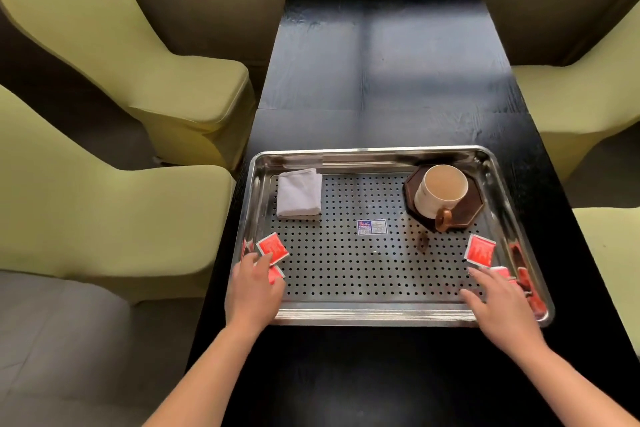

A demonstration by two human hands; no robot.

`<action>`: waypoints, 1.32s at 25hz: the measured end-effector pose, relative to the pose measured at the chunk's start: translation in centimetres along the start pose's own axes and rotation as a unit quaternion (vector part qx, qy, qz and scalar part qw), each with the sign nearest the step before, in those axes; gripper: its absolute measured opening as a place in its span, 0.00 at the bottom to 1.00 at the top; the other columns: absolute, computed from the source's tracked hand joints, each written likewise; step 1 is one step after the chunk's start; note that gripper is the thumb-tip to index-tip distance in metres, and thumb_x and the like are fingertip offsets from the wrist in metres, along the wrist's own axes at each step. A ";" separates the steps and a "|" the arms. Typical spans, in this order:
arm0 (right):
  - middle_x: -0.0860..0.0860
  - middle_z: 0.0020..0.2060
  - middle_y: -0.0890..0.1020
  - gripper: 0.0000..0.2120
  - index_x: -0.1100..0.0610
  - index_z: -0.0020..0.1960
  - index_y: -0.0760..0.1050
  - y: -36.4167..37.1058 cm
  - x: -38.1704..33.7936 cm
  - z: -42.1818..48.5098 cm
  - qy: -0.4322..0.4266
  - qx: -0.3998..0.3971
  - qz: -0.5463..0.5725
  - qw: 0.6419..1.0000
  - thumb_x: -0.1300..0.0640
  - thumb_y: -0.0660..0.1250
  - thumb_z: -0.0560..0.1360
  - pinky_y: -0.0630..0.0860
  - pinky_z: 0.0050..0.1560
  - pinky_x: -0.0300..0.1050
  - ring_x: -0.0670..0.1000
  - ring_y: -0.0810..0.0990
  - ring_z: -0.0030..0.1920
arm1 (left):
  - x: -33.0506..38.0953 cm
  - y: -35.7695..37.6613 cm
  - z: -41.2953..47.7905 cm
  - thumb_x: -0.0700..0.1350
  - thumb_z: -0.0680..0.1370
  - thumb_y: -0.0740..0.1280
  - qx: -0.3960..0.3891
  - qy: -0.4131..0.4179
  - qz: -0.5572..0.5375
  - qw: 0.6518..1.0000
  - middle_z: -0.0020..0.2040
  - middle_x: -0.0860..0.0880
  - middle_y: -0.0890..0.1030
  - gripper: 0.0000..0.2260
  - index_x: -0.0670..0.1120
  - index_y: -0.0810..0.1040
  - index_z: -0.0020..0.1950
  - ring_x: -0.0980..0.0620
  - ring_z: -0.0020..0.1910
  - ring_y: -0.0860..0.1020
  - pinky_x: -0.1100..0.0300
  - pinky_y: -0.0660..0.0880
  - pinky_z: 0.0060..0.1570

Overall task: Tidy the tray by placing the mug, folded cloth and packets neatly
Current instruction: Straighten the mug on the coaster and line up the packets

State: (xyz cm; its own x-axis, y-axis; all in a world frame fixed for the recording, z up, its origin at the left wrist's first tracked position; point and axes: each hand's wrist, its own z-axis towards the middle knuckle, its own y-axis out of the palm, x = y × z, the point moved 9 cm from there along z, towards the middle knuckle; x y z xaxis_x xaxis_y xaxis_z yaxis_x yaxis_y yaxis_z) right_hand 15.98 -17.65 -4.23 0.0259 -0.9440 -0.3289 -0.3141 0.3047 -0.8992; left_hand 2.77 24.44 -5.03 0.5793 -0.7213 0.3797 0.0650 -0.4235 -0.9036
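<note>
Tray (374, 317) of perforated steel on black table (381, 62) between yellow-green chairs (194, 97) holds folded cloth (299, 192) far-left, cream mug (440, 189) on dark coaster (465, 210) far-right, red packets (272, 247) in near corners under left hand (254, 291) and right hand (502, 305), both flat-fingered, gripping nothing, and central label (372, 227), print unreadable.

One black table (381, 80), one steel tray (374, 317), and on it one mug (440, 191), one dark coaster (464, 215), one folded cloth (298, 193) and one small label (372, 227). Red packets: two at lower left (272, 248) (276, 274), one clear at lower right (480, 251), at least one more (500, 270) half hidden there; total unclear. Four yellow-green chairs (187, 87) (121, 218) (581, 97) (616, 253) along the side edges; two hands, left hand (254, 291) and right hand (502, 305).
</note>
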 end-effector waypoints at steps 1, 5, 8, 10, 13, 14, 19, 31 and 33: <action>0.56 0.71 0.74 0.24 0.56 0.72 0.72 -0.2 1.6 0.9 0.020 -0.011 -0.027 0.999 0.52 0.69 0.78 0.64 0.71 0.57 0.61 0.70 0.70 | 0.0 0.6 0.9 0.48 0.78 0.63 -0.020 -0.013 0.043 0.999 0.68 0.45 0.73 0.21 0.47 0.73 0.71 0.45 0.65 0.69 0.49 0.71 0.63; 0.55 0.75 0.68 0.27 0.53 0.76 0.67 1.1 5.5 3.3 0.058 -0.067 -0.093 0.992 0.49 0.66 0.79 0.60 0.74 0.56 0.62 0.65 0.73 | 0.7 3.4 1.7 0.52 0.77 0.60 -0.105 -0.010 0.147 0.983 0.68 0.46 0.72 0.22 0.51 0.71 0.71 0.45 0.64 0.70 0.48 0.72 0.61; 0.54 0.75 0.68 0.26 0.52 0.75 0.68 1.9 6.1 3.8 0.061 -0.065 -0.106 0.990 0.49 0.65 0.79 0.63 0.73 0.57 0.62 0.66 0.72 | 1.0 5.0 1.0 0.52 0.77 0.62 -0.122 -0.028 0.115 0.985 0.74 0.46 0.67 0.25 0.51 0.67 0.74 0.44 0.70 0.65 0.46 0.70 0.66; 0.53 0.74 0.70 0.25 0.52 0.74 0.69 2.2 5.2 3.5 0.047 -0.056 -0.114 0.991 0.50 0.66 0.78 0.66 0.71 0.56 0.62 0.69 0.69 | 1.8 5.6 0.6 0.53 0.77 0.62 -0.119 -0.012 0.117 0.986 0.76 0.47 0.64 0.26 0.51 0.65 0.75 0.44 0.71 0.64 0.46 0.69 0.67; 0.50 0.71 0.72 0.23 0.51 0.73 0.69 3.3 2.0 2.0 0.010 -0.053 -0.080 0.995 0.51 0.64 0.79 0.69 0.67 0.53 0.58 0.70 0.66 | 4.3 7.0 -0.8 0.53 0.77 0.60 -0.127 0.048 0.115 0.984 0.75 0.49 0.64 0.26 0.53 0.64 0.75 0.45 0.70 0.63 0.48 0.69 0.66; 0.48 0.71 0.72 0.22 0.51 0.73 0.69 3.8 0.6 1.4 -0.012 -0.057 -0.074 0.996 0.51 0.63 0.80 0.70 0.66 0.52 0.57 0.70 0.66 | 5.2 7.7 -1.4 0.54 0.78 0.60 -0.137 0.066 0.115 0.982 0.76 0.49 0.63 0.25 0.53 0.64 0.76 0.45 0.72 0.61 0.48 0.68 0.66; 0.51 0.75 0.66 0.20 0.51 0.72 0.68 7.2 -6.1 -0.3 -0.089 -0.087 -0.071 0.990 0.56 0.61 0.80 0.72 0.66 0.51 0.56 0.67 0.68 | 8.9 10.1 -2.7 0.55 0.79 0.58 -0.165 0.121 0.097 0.974 0.76 0.48 0.63 0.24 0.54 0.65 0.75 0.45 0.74 0.58 0.48 0.67 0.67; 0.52 0.81 0.54 0.29 0.49 0.79 0.59 2.1 1.5 6.6 0.044 -0.015 -0.038 0.998 0.46 0.62 0.80 0.56 0.77 0.60 0.57 0.50 0.79 | 9.3 8.7 -2.9 0.52 0.81 0.61 -0.153 0.142 0.006 0.978 0.76 0.52 0.66 0.22 0.52 0.67 0.76 0.49 0.75 0.59 0.50 0.63 0.72; 0.53 0.81 0.53 0.29 0.49 0.78 0.59 2.7 2.9 7.2 0.057 -0.057 -0.070 0.994 0.43 0.60 0.80 0.58 0.76 0.62 0.59 0.51 0.79 | 9.8 8.9 -3.0 0.52 0.81 0.60 -0.169 0.142 0.022 0.975 0.78 0.52 0.63 0.24 0.52 0.64 0.78 0.49 0.77 0.57 0.49 0.62 0.73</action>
State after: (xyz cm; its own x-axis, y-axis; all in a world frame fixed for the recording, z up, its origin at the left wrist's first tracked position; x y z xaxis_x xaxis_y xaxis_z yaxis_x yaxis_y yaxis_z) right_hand 22.05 -18.60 -9.71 -0.0287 -0.9864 -0.1619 -0.4203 0.1589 -0.8934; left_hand 6.65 11.96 -8.76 0.3235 -0.8451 0.4257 -0.2548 -0.5110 -0.8209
